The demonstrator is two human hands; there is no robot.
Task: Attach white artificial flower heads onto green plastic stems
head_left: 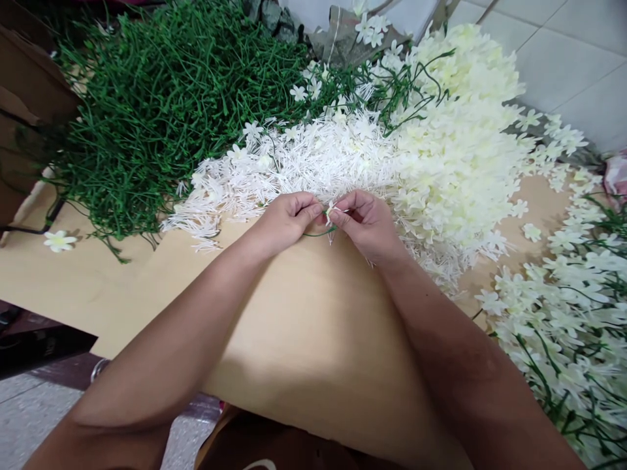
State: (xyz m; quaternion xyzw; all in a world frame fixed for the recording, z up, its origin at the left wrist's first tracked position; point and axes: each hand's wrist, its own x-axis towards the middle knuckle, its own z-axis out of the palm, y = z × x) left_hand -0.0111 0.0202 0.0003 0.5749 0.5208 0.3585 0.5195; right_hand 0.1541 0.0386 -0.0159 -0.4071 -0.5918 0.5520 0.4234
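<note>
I see the left hand [289, 220] and right hand [366, 223] pinching one green stem [319, 234] and one white tuft [332, 210] beside the stamen heap [313, 156], green heap [161, 104] left of it, petal heap [460, 143] right

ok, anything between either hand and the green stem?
Nothing visible. The left hand pinches the green stem directly, and the right hand pinches a white flower piece at the stem's end. The pile of white pieces lies behind the fingers, not between them and the stem.
</note>
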